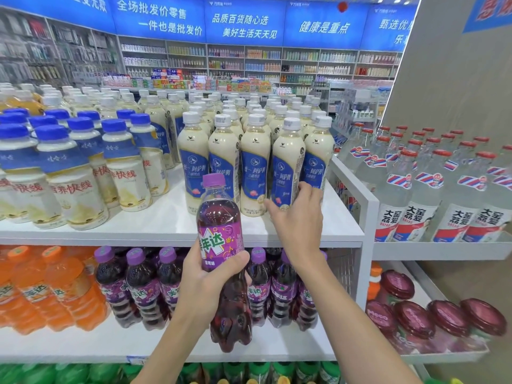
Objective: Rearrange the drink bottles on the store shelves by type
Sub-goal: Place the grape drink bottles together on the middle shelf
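My left hand (206,284) grips a purple grape soda bottle (221,236) by its middle, holding it upright in front of the top shelf (155,228). My right hand (297,214) reaches onto that shelf and wraps around the lower part of a milk tea bottle (286,164) with a white cap and blue label, in the front row of many like it. More purple soda bottles (144,284) stand on the middle shelf below, partly hidden by my arms.
Blue-capped milk drinks (69,176) fill the top shelf's left. Orange sodas (41,289) stand on the middle shelf's left. A white divider rail (357,187) separates clear red-capped bottles (432,189) on the right. Dark-lidded cups (443,317) sit lower right, green-capped bottles (263,372) at the bottom.
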### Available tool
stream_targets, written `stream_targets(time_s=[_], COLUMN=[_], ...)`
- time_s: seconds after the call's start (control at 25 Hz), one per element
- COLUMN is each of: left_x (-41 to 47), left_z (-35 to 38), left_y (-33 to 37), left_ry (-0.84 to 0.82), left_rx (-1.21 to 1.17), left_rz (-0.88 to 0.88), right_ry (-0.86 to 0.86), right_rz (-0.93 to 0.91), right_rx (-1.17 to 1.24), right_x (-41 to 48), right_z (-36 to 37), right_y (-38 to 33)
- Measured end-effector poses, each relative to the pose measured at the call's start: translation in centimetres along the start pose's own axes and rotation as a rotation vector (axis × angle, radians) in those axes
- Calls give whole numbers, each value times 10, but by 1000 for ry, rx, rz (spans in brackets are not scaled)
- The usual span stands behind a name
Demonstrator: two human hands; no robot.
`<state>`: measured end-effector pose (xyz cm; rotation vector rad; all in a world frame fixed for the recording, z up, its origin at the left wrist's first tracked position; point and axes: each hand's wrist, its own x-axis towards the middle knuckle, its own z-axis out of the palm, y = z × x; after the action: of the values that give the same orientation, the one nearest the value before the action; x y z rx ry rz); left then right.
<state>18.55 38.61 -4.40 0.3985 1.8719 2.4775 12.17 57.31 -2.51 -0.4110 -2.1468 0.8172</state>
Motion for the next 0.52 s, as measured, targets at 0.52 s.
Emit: stream_targets(time_s=[0.52], left_x=[-6], left_z=[1], left_y=[-8], left_ry=[-7], left_rx=[66], left_rz=[-32], right_ry=[-16], right_rz=[-31], right_rx=[-42], right_x=[7], right_z=[3], right_y=[0])
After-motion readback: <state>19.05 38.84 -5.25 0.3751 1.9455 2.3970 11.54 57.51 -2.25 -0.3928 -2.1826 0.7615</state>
